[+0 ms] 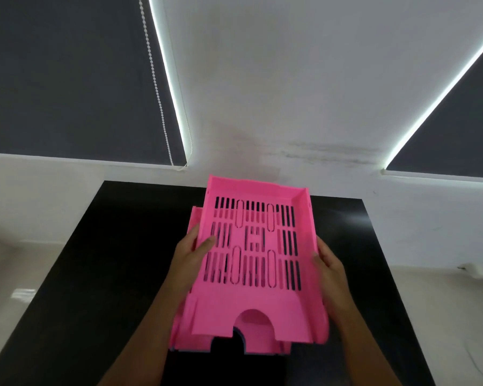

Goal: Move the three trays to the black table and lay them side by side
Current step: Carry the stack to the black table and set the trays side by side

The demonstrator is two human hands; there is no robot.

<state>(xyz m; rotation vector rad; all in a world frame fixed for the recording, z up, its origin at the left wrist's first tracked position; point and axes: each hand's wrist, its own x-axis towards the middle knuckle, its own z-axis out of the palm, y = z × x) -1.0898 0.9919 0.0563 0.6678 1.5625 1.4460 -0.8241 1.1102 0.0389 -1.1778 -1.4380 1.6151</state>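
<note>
A pink slotted plastic tray [255, 274] is held over the black table [101, 260], tilted and twisted a little to the right. My left hand [191, 254] grips its left wall, thumb inside on the slots. My right hand [328, 267] holds its right wall. Directly beneath it lies a second pink tray [191, 324], its edge showing at the left and front. A thin dark blue-grey edge [179, 351] shows under that one at the front; whether it is a third tray I cannot tell.
The black table stands against a white wall [262, 79]. Dark roller blinds cover windows at the left [67, 79] and right [463, 121]. A bead chain [156, 87] hangs by the left blind. Pale floor lies on both sides of the table.
</note>
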